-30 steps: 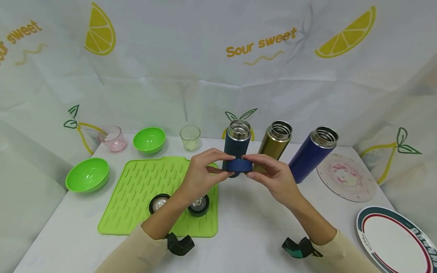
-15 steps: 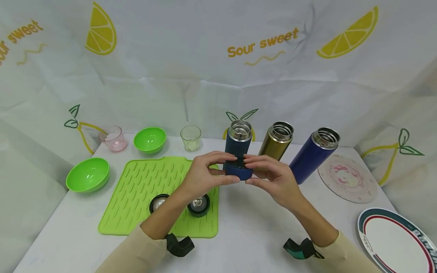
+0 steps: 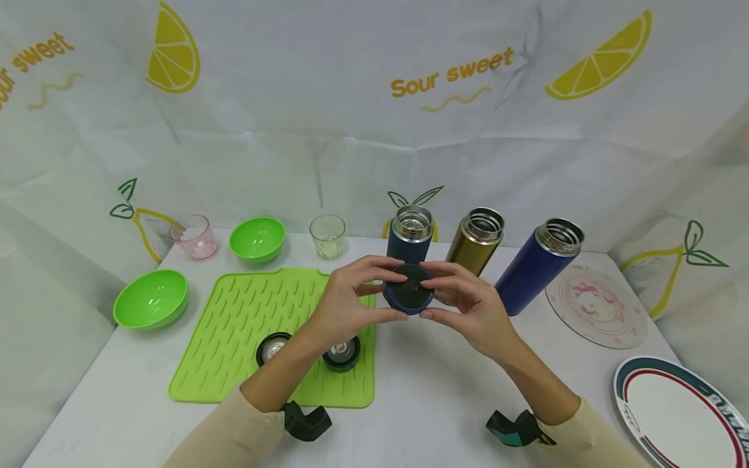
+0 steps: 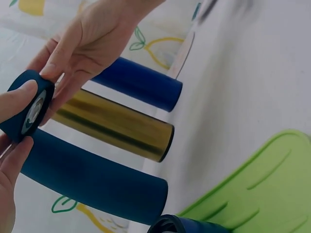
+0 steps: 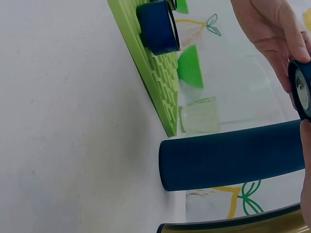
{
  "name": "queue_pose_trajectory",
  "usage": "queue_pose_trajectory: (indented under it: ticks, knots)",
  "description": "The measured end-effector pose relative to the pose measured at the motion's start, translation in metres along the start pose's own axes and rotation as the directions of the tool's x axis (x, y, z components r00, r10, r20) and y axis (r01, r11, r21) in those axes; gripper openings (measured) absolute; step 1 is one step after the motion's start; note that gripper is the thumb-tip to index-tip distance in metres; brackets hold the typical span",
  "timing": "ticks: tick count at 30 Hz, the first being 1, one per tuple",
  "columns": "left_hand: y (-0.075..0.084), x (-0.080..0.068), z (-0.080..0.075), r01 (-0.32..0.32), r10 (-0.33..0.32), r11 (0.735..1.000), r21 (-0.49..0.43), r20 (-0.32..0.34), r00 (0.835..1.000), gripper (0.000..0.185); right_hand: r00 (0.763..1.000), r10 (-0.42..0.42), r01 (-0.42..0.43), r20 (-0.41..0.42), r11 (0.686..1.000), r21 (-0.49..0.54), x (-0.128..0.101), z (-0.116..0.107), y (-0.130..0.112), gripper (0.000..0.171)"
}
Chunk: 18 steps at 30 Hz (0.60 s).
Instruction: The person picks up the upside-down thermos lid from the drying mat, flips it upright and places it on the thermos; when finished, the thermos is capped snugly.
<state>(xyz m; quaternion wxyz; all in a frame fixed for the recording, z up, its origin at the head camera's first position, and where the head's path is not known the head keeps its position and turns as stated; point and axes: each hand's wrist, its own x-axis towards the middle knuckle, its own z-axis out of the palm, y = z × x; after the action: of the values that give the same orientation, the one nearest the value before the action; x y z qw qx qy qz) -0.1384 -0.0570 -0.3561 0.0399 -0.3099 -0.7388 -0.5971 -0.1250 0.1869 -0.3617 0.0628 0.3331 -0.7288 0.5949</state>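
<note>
While the left hand (image 3: 351,299) and the right hand (image 3: 468,299) both pinch its edge between thumbs and fingertips, a round blue bottle lid with a flat dark face (image 3: 407,294) is held up above the white cloth-like surface (image 3: 427,403). Its dark face is toward the head camera; the left wrist view catches the silvery underside, and the right wrist view cuts the lid off at the picture's edge.

Behind it stands a dark teal metal bottle (image 3: 409,231), its lower part hidden by the lid and fingers in the head view. Beside it are a gold metal bottle (image 3: 475,244), partly covered by the right hand, and a tall royal-blue metal bottle (image 3: 532,270). All 3 have bare steel mouths.

On the bright green ribbed mat (image 3: 228,331) lie 2 dark-rimmed round lids with metal centres, the first (image 3: 270,344) partly behind the left forearm, the second (image 3: 344,356) clipped by the hand and wrist. What the pink glass cup (image 3: 199,242) holds is hard to make out. A white plate with a teal and red rim (image 3: 673,416) runs out of view at the right, its lettering incomplete.
</note>
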Motion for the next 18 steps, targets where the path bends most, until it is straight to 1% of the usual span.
queue_pose_trajectory:
  ticks: [3,7,9,11,13,16,18]
  knots:
    - [0.0,0.0,0.0,-0.052,0.051,0.996,0.079,0.014,0.999,0.042,1.0,0.001,-0.001,-0.009,1.0,-0.021,0.0,0.0,0.0,0.039]
    - [-0.001,0.001,0.0,-0.133,0.131,0.971,0.199,0.026,0.991,0.041,1.0,0.006,-0.006,-0.006,1.0,-0.02,0.0,0.002,0.001,0.039]
    - [-0.001,0.0,-0.001,-0.156,0.154,0.959,0.236,0.026,0.988,0.041,1.0,0.009,-0.009,-0.002,1.0,-0.02,0.0,0.004,0.002,0.04]
    - [-0.001,-0.001,-0.002,-0.154,0.154,0.96,0.234,0.019,0.988,0.041,1.0,-0.003,0.003,-0.005,1.0,-0.02,0.001,0.006,0.002,0.044]
    - [0.0,-0.002,-0.004,-0.133,0.135,0.967,0.218,0.007,0.991,0.04,0.999,-0.014,0.013,-0.03,1.0,-0.018,0.002,0.007,0.002,0.049]
    - [0.003,-0.004,-0.009,-0.098,0.104,0.977,0.188,-0.021,0.994,0.039,0.992,-0.042,0.042,-0.122,0.999,-0.007,0.005,0.011,0.004,0.06]
    - [0.004,-0.007,-0.013,-0.075,0.084,0.978,0.196,-0.041,0.996,0.038,0.981,-0.018,0.017,-0.194,1.0,-0.008,0.007,0.014,0.005,0.067]
